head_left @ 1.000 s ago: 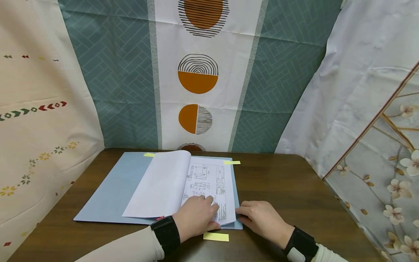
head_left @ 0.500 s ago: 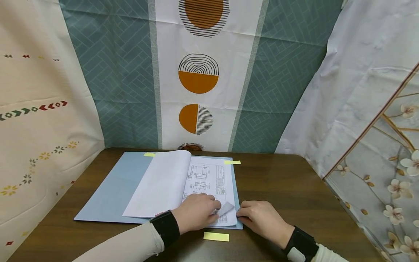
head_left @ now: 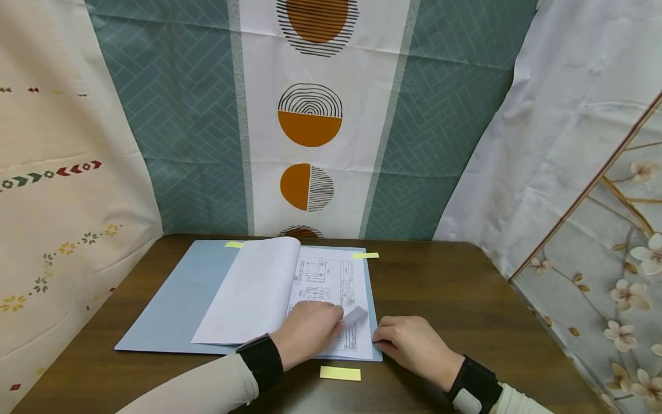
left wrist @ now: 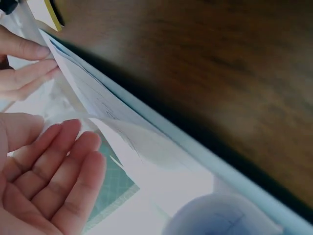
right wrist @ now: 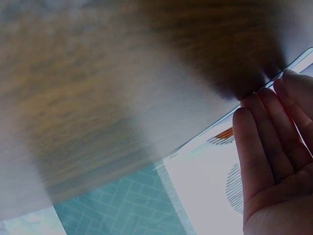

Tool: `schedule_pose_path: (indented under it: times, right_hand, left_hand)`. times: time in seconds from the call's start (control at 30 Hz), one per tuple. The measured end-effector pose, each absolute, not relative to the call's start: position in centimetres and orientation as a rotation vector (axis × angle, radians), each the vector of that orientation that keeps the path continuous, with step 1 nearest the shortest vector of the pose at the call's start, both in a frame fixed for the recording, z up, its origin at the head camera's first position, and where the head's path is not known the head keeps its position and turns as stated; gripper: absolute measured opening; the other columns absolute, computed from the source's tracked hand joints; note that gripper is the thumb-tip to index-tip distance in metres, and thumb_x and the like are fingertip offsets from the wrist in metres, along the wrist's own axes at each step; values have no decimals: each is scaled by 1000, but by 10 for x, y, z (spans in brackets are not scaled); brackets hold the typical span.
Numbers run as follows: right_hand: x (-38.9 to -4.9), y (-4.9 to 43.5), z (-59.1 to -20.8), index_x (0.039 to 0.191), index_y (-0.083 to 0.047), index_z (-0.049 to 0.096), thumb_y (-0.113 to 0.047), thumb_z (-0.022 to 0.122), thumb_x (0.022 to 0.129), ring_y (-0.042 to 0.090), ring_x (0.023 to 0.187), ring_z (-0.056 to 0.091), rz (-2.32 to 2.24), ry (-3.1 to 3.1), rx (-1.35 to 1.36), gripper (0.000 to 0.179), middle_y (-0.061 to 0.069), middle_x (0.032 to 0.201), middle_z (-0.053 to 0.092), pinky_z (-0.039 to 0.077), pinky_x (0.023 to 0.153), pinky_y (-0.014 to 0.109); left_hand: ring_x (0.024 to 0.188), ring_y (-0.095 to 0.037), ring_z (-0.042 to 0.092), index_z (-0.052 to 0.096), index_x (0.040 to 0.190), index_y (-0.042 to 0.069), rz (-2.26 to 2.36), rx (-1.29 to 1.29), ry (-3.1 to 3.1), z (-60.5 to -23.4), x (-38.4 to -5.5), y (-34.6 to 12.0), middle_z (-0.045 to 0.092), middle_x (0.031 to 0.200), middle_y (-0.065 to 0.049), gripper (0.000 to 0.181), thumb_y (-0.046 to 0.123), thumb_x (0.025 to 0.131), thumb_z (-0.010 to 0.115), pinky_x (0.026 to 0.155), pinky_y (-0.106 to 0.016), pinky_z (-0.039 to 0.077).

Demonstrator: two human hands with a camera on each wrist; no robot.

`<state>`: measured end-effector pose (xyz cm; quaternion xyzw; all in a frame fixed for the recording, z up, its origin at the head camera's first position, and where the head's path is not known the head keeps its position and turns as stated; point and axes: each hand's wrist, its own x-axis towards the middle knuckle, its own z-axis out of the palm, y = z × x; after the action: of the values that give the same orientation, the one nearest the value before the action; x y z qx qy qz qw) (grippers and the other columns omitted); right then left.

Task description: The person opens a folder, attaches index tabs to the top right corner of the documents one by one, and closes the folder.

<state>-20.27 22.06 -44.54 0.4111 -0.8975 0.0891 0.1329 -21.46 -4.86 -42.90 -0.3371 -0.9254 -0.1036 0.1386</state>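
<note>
Currently pinches part-lifted sheet (head_left: 331, 279) with left hand (head_left: 309, 328), touches folder (head_left: 170, 305) at right with loose right hand (head_left: 414, 340); apparently has yet to finish turning.

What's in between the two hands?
Between the left hand and the right hand, the head view shows a turned-up page corner, the printed sheet and the edge of the blue folder.

This is a desk spot, maybe home or office, I can't tell: brown counter (head_left: 429, 282), cloths (head_left: 196, 115) around three sides, blue folder (head_left: 160, 316).
</note>
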Motion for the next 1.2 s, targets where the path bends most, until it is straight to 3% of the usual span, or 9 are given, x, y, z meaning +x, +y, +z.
schedule_pose_path:
  times: [0.23,0.37,0.77,1.2]
  right_hand:
    - [-202,220,-443,98,-19,86,-7,97,84,-2,75,61,266,-2620,1189,21,-12,91,72,57,70,21]
    - [-202,218,-442,99,-18,87,-7,97,84,-1,75,61,272,-2623,1192,21,-11,92,73,58,71,22]
    - [-202,218,-440,100,-19,87,-12,95,88,0,74,58,249,-2698,1158,17,-11,92,73,57,71,22]
    - [-203,217,-443,98,-19,87,-10,95,87,-2,73,58,236,-2682,1141,16,-12,92,73,57,70,23]
  left_hand:
    - [66,-9,64,78,96,11,-226,-930,-2564,-424,-214,-63,75,83,1,13,22,98,86,64,-27,56]
    - [75,-15,71,78,102,10,-45,-932,-2466,-424,-212,-80,77,89,-2,21,24,93,90,69,-30,60]
    - [74,-23,53,70,94,4,335,-816,-2431,-421,-194,-137,61,80,-9,27,16,85,93,64,-35,51]
    - [74,-26,53,69,94,2,347,-762,-2471,-420,-187,-159,63,81,-12,33,19,83,96,65,-37,51]
